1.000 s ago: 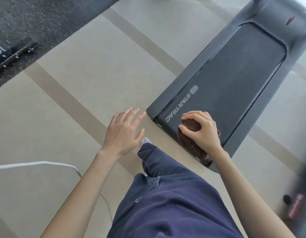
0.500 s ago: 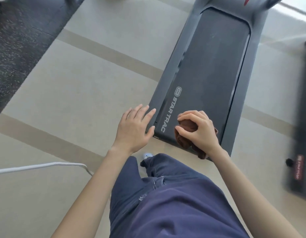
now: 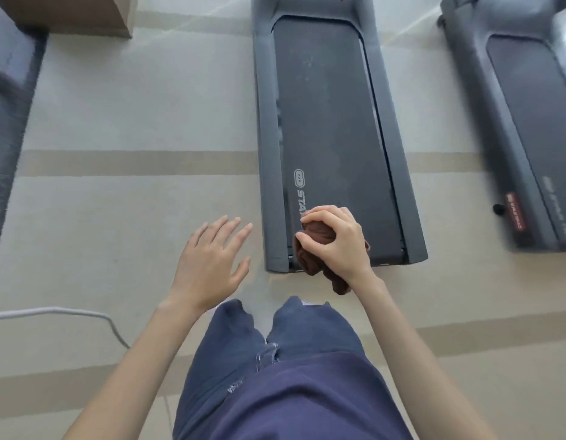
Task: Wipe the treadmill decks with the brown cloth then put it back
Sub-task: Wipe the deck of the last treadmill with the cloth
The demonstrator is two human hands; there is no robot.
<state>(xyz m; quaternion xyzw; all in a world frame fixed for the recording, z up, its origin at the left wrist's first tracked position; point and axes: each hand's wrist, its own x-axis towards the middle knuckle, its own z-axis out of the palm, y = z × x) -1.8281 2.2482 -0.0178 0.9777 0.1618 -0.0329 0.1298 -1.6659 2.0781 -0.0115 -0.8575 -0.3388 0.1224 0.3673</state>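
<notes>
The right hand (image 3: 335, 246) sits at the near end of the treadmill deck (image 3: 332, 122), palm down, wrist bent back toward the body. Its fingers (image 3: 321, 213) are curled over and the thumb is tucked in from the left, grasping the bunched brown cloth (image 3: 308, 258). The cloth is pressed against the rear edge of the belt, just below the white logo. One end of it hangs past the deck's end over the floor (image 3: 116, 217), beside the wrist.

The left hand (image 3: 211, 265) hovers over the floor just left of the deck, apart from its side rail. Its palm faces down, and its fingers (image 3: 227, 231) are released, straight and slightly fanned, holding nothing. Both forearms reach forward from the bottom corners, either side of dark blue trousers (image 3: 275, 376).

A second treadmill (image 3: 529, 122) lies to the right, and a white cable (image 3: 84, 312) runs across the floor at the left.
</notes>
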